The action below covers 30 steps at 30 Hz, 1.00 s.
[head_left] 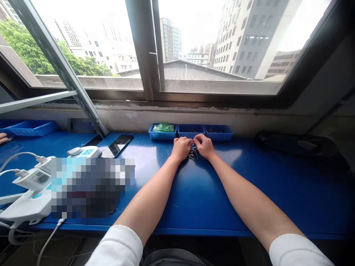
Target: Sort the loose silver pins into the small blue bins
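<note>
Left hand (181,147), right hand (204,147): fingertips bunched close over thin dark pieces (193,152); hold can't be told. Probably light, stiff, slippery; best pinched mid-length.

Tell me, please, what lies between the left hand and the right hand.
In the head view, a cluster of thin dark pieces, too small to identify, lies on the blue tabletop between the left hand and the right hand.
</note>
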{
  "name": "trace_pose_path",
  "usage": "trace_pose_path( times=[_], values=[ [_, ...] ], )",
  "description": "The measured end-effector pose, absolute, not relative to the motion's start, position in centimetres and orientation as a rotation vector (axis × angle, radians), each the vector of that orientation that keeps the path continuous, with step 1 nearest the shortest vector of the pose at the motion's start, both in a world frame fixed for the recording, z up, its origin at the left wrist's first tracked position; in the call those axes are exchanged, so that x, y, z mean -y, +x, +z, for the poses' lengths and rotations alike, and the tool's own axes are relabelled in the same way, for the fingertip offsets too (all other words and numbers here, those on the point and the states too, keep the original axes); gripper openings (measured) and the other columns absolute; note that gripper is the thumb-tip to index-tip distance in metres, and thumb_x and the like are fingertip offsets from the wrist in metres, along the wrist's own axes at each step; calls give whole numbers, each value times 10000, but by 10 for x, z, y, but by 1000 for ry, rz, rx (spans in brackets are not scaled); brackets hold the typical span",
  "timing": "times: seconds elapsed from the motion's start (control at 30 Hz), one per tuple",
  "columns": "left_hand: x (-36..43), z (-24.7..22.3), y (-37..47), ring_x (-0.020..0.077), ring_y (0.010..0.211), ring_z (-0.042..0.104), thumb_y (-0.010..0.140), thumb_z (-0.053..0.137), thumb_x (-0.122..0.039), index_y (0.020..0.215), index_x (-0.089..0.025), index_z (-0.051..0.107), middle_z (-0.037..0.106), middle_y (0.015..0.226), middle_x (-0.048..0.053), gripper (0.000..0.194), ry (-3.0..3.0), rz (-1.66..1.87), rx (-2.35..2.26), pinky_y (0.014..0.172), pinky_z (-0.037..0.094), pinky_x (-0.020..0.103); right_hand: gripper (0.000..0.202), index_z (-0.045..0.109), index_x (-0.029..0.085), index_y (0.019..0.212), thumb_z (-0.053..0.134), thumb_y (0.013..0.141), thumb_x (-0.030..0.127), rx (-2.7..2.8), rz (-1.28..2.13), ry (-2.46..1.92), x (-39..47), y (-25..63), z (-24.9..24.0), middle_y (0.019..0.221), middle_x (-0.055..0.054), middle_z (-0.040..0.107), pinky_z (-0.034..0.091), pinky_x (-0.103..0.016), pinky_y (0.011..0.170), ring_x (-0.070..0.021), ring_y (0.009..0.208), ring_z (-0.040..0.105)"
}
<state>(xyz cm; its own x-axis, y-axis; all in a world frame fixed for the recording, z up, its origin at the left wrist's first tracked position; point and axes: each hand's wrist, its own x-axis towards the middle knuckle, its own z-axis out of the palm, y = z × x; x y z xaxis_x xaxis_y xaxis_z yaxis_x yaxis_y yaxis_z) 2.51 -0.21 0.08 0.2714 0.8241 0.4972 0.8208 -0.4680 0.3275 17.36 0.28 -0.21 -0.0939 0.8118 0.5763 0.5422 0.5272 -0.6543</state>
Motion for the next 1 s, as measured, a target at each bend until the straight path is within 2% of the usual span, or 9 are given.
trace_pose_path(
  times=[0.33,0.5,0.63,0.77,1.0],
  values=[
    [-1,0,26,182,1005,570,930,388,-241,1144,-232,575,675,1046,42,285,2414,1074,-1581,899,324,332,222,578,203,823,440,860,373,1757,395,-1145,-5,178,-3,762,-31,662,456,-282,695,-172,720,611],
    [0,2,26,176,905,590,926,391,-237,995,-226,589,685,914,18,210,2412,1060,-1556,874,333,326,286,571,207,779,423,877,431,1765,377,-1213,-3,181,-3,703,-24,652,429,-266,613,-161,629,578],
    [2,4,25,182,933,580,932,367,-246,948,-232,607,687,934,22,241,2416,1024,-1609,876,326,337,331,592,206,748,424,878,460,1758,365,-1204,0,179,-1,671,-23,642,433,-274,612,-160,614,575],
    [2,4,23,192,960,570,930,365,-256,928,-233,623,685,971,34,259,2398,1025,-1675,876,320,353,280,648,202,843,526,815,453,1691,406,-1120,2,175,2,752,-33,668,456,-279,625,-169,679,597],
    [0,2,22,191,980,560,926,367,-239,909,-235,636,677,992,34,270,2387,1030,-1699,867,314,362,262,709,184,796,638,717,423,1584,632,-1046,1,178,0,781,-47,697,471,-287,607,-182,695,614]
  ],
)
